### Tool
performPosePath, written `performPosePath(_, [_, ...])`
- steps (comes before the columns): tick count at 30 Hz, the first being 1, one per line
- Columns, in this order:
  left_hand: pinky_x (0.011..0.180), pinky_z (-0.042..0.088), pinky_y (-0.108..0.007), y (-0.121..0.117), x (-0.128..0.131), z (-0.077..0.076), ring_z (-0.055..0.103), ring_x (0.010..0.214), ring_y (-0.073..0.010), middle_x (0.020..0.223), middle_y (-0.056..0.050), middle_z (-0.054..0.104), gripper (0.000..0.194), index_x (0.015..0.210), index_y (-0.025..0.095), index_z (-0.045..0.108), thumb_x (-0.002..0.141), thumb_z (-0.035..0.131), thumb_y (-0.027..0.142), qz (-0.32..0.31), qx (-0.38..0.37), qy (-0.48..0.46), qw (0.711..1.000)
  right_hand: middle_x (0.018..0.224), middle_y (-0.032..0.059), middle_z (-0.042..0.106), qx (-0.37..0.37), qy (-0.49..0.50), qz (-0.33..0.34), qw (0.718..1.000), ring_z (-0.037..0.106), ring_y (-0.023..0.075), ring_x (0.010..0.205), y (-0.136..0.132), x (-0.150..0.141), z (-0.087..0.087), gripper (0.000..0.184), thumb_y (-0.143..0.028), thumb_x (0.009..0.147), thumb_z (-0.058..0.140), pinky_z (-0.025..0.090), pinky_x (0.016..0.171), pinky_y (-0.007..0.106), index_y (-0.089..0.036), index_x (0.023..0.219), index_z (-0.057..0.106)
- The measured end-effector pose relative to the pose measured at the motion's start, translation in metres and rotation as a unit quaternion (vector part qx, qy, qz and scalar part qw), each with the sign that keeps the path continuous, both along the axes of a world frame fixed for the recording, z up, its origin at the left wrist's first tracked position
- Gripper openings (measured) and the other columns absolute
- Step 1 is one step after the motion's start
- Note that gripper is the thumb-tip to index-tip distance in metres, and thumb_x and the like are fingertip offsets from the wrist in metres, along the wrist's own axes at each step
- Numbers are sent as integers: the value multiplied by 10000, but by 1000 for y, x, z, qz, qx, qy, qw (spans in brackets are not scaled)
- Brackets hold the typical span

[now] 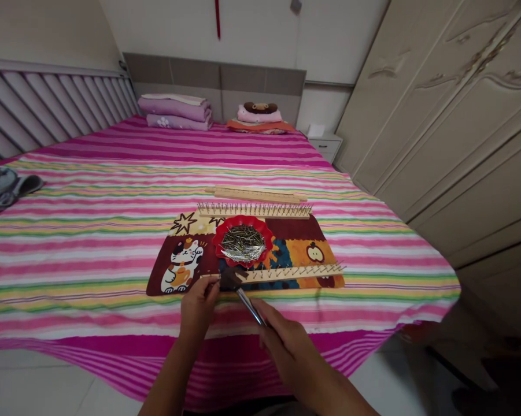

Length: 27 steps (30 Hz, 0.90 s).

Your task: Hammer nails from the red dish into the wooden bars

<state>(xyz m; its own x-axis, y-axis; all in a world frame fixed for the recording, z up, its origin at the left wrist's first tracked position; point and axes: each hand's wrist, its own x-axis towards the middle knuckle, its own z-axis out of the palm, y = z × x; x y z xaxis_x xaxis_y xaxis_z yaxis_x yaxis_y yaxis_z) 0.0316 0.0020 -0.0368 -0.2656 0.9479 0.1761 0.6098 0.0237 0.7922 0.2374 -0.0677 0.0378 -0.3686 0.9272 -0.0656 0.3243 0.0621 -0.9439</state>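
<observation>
My right hand [286, 341] is closed around the handle of a hammer [250, 306], which has a dark head and a shiny metal shaft. The hammer head is over the left end of the front wooden strip [295, 274], where a row of nails sticks up. My left hand [200, 303] is at that same end, thumb and fingers pinched together beside the hammer head. What they pinch is hidden. Just beyond stands a red scalloped bowl [217, 245] holding many loose nails [243, 241].
A patterned mat [156, 283] lies under the bowl on the striped bed [91, 254]. Behind it are a nail-studded wooden strip [255, 212] and bare wooden strips [260, 195]. Dark grey cloth [8, 188] lies at left; folded bedding [176, 112] sits by the headboard.
</observation>
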Motion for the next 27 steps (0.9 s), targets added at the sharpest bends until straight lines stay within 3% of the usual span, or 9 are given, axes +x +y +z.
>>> performPosePath(4, [646,488,-249,0,-5,17,638,711,-163,801,-14,714,285,859,219,668,714,517,413,27,14,-13,999,783,10,617,-38,-5,-5,999,562,174,715,-23,28,-13,433,-334,933,417,469,680,270,-281,1360,465])
performPosePath(6, [672,492,-255,6,-2,30,637,732,-164,822,-21,710,282,851,218,671,740,500,413,19,36,14,999,759,8,600,-76,4,-4,997,542,166,670,-32,39,-24,453,-362,939,400,463,652,268,-266,1379,440])
performPosePath(9, [743,483,-269,27,11,47,629,784,-170,850,-34,705,241,848,212,684,766,484,319,-47,35,120,991,699,-3,563,-106,35,-1,994,503,153,626,-40,49,-36,481,-391,944,384,454,650,262,-237,1398,412])
performPosePath(12, [836,451,-304,58,30,58,620,885,-201,907,-69,707,245,846,202,705,773,472,219,-125,-23,278,952,687,-11,532,-98,59,-7,993,484,150,638,-44,52,-41,479,-403,936,399,451,681,260,-227,1380,438])
performPosePath(14, [850,440,-327,77,40,61,616,937,-224,958,-89,706,264,864,207,716,769,471,187,-157,-89,357,917,666,-19,507,-95,71,-21,993,472,146,626,-45,52,-41,474,-407,930,406,449,674,254,-219,1362,461])
performPosePath(17, [806,448,-339,96,50,62,630,948,-248,988,-113,708,286,891,219,722,739,487,159,-175,-172,396,885,627,-30,478,-100,72,-46,991,449,136,587,-46,51,-41,471,-416,919,418,440,626,238,-215,1339,488])
performPosePath(22, [730,454,-348,107,50,62,651,878,-287,909,-159,716,219,808,186,722,696,535,173,-177,-206,396,877,728,-4,555,-96,75,-67,990,447,129,595,-45,50,-43,481,-420,888,460,431,600,239,-213,1319,514])
performPosePath(27, [697,436,-288,110,40,64,648,810,-225,826,-95,720,177,763,209,700,700,536,182,-191,-189,380,885,726,-4,568,-106,77,-57,990,443,128,591,-44,50,-44,473,-390,899,442,403,568,229,-211,1333,498])
